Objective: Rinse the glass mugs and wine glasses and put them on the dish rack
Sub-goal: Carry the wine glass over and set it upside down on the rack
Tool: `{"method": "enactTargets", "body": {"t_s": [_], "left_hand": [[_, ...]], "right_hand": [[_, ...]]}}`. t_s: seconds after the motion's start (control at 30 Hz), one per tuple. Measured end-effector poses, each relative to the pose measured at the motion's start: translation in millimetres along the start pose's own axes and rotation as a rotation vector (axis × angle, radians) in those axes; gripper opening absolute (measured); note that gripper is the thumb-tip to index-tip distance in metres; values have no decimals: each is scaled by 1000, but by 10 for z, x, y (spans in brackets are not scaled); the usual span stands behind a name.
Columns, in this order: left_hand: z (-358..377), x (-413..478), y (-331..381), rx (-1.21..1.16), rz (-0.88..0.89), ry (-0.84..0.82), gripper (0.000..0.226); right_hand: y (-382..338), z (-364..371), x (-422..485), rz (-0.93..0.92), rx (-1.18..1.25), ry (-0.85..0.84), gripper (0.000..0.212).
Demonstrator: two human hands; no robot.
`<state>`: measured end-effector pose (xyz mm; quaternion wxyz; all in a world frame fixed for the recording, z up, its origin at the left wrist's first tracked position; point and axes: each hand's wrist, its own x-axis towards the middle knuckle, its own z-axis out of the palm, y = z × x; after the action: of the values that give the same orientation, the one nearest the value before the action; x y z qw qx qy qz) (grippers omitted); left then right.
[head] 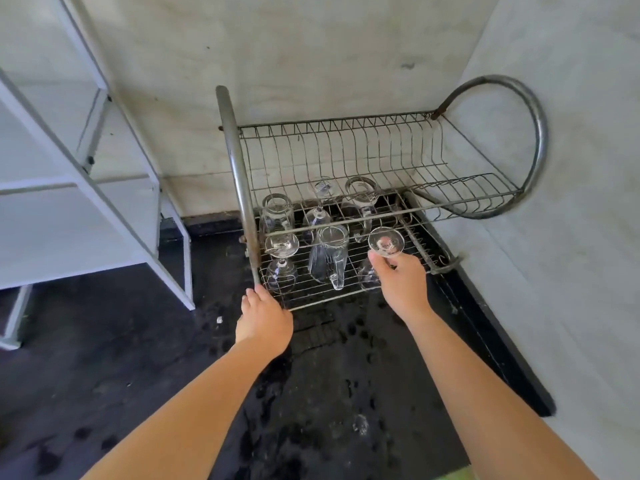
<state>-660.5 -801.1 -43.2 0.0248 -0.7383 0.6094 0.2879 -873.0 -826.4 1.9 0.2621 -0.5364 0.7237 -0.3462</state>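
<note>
A two-tier metal dish rack (346,299) stands in the corner on a dark wet counter. On its lower tier several glasses sit upside down: a glass mug (277,213) at the back left, a wine glass (320,206) and another mug (360,199) behind, a wine glass (282,258) at the front left and a ribbed mug (329,258) in the middle. My right hand (401,282) pinches the stem of an inverted wine glass (385,241) at the front right of the tier. My left hand (265,320) grips the rack's front left corner.
The rack's upper wire tier (346,150) holds nothing. A white metal shelf frame (104,188) stands to the left. Pale walls close the corner behind and on the right. The black counter (329,393) in front is spotted with water.
</note>
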Motion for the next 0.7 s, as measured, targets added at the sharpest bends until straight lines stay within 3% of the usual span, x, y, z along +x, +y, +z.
{"method": "enactTargets", "body": {"t_s": [0.23,0.5,0.7], "left_hand": [[9,54,1,32,-15,-23,68],[33,71,13,32,-27,-30,68],[32,66,21,44,-27,-47,70]], "right_hand": [[-24,139,408,16,29,-22,32],[90,241,546,68,28,-47,42],[132,249,575,107,-9,-106,32]]}}
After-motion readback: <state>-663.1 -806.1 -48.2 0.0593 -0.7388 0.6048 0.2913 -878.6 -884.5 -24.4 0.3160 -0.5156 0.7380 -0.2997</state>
